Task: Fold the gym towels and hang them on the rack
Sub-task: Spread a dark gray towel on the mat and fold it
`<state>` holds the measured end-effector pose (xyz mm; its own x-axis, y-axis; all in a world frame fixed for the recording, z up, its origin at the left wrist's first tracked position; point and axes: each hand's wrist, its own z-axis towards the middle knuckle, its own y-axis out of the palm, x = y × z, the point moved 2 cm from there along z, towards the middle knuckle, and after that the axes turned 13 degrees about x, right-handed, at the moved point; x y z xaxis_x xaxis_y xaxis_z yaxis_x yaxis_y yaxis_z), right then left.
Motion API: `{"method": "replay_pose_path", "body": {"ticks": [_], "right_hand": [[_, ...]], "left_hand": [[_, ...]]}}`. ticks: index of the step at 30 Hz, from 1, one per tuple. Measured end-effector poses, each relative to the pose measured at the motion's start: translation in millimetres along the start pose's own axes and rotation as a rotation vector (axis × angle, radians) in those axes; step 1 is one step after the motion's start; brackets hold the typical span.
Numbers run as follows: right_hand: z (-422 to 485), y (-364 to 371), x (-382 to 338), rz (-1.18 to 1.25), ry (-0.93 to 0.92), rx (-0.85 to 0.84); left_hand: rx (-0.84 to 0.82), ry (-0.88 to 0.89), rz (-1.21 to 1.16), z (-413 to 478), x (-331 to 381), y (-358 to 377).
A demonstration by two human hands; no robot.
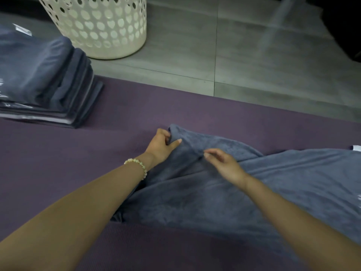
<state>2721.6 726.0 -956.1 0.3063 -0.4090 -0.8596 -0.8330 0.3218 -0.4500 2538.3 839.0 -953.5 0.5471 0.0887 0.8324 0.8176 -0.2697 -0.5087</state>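
Note:
A blue-grey towel [224, 196] lies spread and rumpled across a purple mat [58, 163], running off the right edge. My left hand [163, 146], with a bead bracelet at the wrist, pinches the towel's far left corner between thumb and fingers. My right hand [224, 165] hovers over a fold just to the right of it, its fingers loosely curled, the fingertips at the cloth; whether they hold it is unclear. A stack of folded blue-grey towels [45, 79] sits at the mat's far left. No rack is in view.
A cream perforated laundry basket [101, 26] stands on the grey tiled floor [254, 55] behind the stack. A white label [356, 148] shows at the towel's right edge. A dark object fills the top right corner.

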Motion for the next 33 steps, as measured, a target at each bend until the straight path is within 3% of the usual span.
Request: {"method": "replay_pose_path", "body": {"ticks": [3,5,7,8,12,15,17,21,27,30,33], "right_hand": [[3,-22,-5,0.118,-0.004,0.219],[3,-37,-4,0.172,0.028,0.296],[-1,-47,0,0.116,0.075,0.260],[-4,-50,5,0.048,0.086,0.205],[-26,-45,20,-0.109,0.159,-0.068],[-35,-32,30,-0.096,0.163,-0.086],[-37,-24,33,-0.125,0.147,-0.047],[-36,-15,18,-0.144,0.056,-0.070],[-9,-24,-33,-0.141,-0.212,0.029],[10,-18,-67,-0.096,-0.181,-0.004],[31,1,-94,-0.058,-0.092,-0.059]], "left_hand": [[-0.041,0.257,-0.021,-32,16,3],[-0.284,0.379,0.060,-60,11,10],[-0.545,0.398,0.178,-85,5,13],[-0.569,0.402,0.214,-88,2,14],[-0.183,0.468,0.212,-73,4,9],[-0.275,0.426,0.386,-65,0,20],[-0.310,0.306,0.417,-63,-1,28],[-0.245,0.056,0.259,-54,7,31],[-0.308,-0.121,-0.056,-49,13,10],[-0.295,-0.151,-0.144,-36,14,-8],[-0.113,-0.159,-0.285,-13,17,-35]]}}
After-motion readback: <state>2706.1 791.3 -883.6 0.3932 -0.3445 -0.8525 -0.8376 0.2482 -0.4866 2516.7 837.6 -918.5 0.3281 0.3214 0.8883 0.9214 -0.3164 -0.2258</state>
